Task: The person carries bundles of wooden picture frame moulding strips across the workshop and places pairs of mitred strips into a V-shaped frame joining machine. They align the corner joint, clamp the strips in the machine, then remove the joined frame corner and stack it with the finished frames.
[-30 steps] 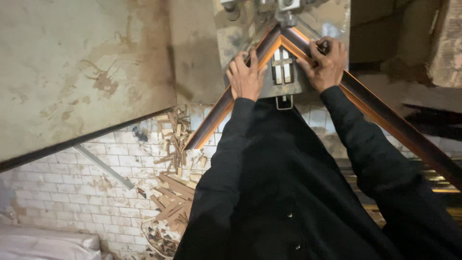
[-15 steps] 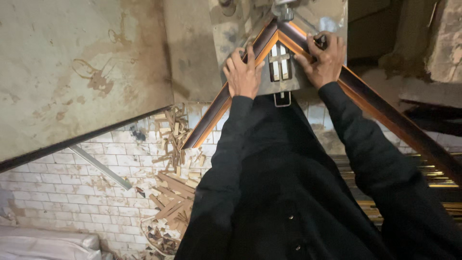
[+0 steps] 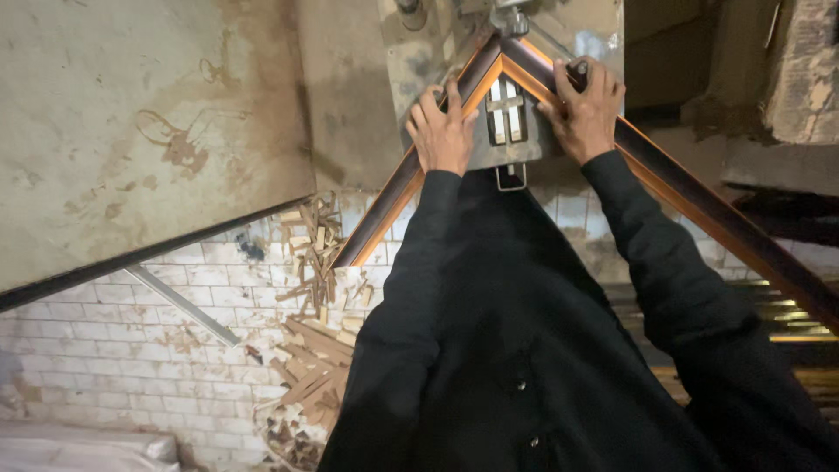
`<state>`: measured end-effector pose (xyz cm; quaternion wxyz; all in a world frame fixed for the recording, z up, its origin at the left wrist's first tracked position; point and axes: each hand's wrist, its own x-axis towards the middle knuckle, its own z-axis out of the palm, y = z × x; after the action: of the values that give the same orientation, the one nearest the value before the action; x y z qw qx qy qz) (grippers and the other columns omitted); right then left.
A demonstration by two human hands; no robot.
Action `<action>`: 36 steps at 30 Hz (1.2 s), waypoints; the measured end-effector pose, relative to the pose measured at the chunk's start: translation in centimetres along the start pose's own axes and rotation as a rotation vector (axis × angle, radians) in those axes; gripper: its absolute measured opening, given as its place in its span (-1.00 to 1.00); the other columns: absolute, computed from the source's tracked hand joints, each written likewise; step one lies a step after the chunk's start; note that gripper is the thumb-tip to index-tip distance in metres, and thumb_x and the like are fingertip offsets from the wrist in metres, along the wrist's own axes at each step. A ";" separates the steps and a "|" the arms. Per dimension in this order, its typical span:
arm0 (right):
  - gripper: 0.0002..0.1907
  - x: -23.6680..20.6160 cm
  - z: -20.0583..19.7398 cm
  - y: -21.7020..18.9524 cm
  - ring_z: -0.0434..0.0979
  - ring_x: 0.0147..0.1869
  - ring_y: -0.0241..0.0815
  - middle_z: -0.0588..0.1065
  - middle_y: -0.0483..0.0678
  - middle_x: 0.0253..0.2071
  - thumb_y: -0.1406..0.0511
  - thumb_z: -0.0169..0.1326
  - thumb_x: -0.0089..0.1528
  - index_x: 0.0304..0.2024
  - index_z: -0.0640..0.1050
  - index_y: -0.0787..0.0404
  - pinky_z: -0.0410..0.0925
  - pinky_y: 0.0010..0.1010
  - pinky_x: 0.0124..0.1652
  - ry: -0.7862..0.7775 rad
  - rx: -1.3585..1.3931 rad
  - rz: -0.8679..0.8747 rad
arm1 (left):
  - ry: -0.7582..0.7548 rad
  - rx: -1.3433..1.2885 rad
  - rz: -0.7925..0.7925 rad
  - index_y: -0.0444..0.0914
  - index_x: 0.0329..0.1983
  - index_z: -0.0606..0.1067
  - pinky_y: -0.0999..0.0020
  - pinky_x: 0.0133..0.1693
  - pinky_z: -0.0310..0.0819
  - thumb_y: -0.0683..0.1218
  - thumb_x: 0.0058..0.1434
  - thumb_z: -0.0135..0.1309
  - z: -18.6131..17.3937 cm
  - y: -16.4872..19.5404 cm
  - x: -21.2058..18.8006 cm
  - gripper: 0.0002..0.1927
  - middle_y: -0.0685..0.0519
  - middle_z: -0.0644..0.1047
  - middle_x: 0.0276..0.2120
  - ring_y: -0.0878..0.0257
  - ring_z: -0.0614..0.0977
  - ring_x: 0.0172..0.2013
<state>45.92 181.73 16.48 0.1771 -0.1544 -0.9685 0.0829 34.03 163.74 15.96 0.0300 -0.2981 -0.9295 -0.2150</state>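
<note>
Left hand (image 3: 443,131) presses left frame strip (image 3: 393,197), right hand (image 3: 587,114) presses right strip (image 3: 717,227); corner joint (image 3: 504,52) between hands may slip; fingers probably near machine (image 3: 511,131) clamp, pinch risk.

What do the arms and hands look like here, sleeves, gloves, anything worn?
Both arms wear long black sleeves, part of a dark buttoned coat. The cuffs end at the wrists. The left hand and right hand are bare: no gloves. No watch or rings can be made out on the fingers.
</note>
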 end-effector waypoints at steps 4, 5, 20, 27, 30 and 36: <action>-0.35 0.0 -0.9 -0.9 0.26 0.35 0.15 0.33 0.12 0.24 0.13 0.37 0.26 0.36 0.50 0.14 0.16 0.02 0.24 -0.002 0.026 0.035 | 0.014 0.001 -0.020 -0.14 0.33 0.36 -0.10 0.10 0.22 0.10 0.17 0.23 -0.7 0.5 0.0 -0.33 -0.08 0.36 0.17 -0.09 0.38 0.11; -0.35 0.1 -1.1 -1.0 0.26 0.36 0.14 0.33 0.12 0.23 0.13 0.37 0.25 0.35 0.50 0.14 0.16 0.02 0.25 0.005 0.021 0.031 | 0.023 0.024 -0.007 -0.13 0.32 0.36 -0.11 0.12 0.21 0.11 0.16 0.23 -0.9 0.6 0.3 -0.33 -0.09 0.35 0.17 -0.09 0.37 0.12; -0.40 5.0 -2.2 -1.0 0.28 0.31 0.04 0.35 0.01 0.20 0.02 0.40 0.24 0.28 0.60 0.04 0.15 0.01 0.20 0.068 0.046 0.021 | -0.004 0.053 0.028 -0.12 0.35 0.35 -0.24 0.17 0.17 0.18 0.22 0.20 -2.7 1.7 4.5 -0.33 -0.19 0.29 0.23 -0.14 0.33 0.18; -0.40 4.8 -1.3 -0.7 0.26 0.29 0.07 0.33 0.07 0.14 0.04 0.39 0.26 0.29 0.59 0.05 0.15 0.01 0.19 0.065 0.029 0.030 | 0.059 0.039 0.025 0.01 0.33 0.42 -0.43 0.16 -0.03 0.21 0.15 0.19 -3.8 -0.7 3.0 -0.34 -0.23 0.21 0.36 -0.19 0.26 0.27; -0.40 4.6 -0.5 -0.2 0.25 0.28 0.09 0.33 0.08 0.17 0.02 0.38 0.25 0.30 0.59 0.03 0.14 0.02 0.17 0.053 0.003 0.030 | 0.011 0.055 -0.066 0.00 0.36 0.40 -0.35 0.28 -0.03 0.32 0.32 0.07 -5.0 -3.8 -0.8 -0.38 -0.13 0.29 0.36 -0.08 0.33 0.32; -0.39 4.0 1.2 1.0 0.25 0.29 0.07 0.33 0.09 0.18 -0.02 0.36 0.27 0.32 0.58 -0.02 0.12 0.06 0.22 0.097 -0.063 0.015 | 0.117 0.130 -0.315 0.01 0.31 0.48 -0.11 0.17 0.10 0.37 0.35 -0.04 -4.0 -5.9 -6.4 -0.41 -0.05 0.44 -0.04 0.02 0.46 0.03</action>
<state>42.19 183.81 16.46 0.2181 -0.1712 -0.9597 0.0463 35.64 154.30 16.15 0.0690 -0.1331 -0.9734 -0.1735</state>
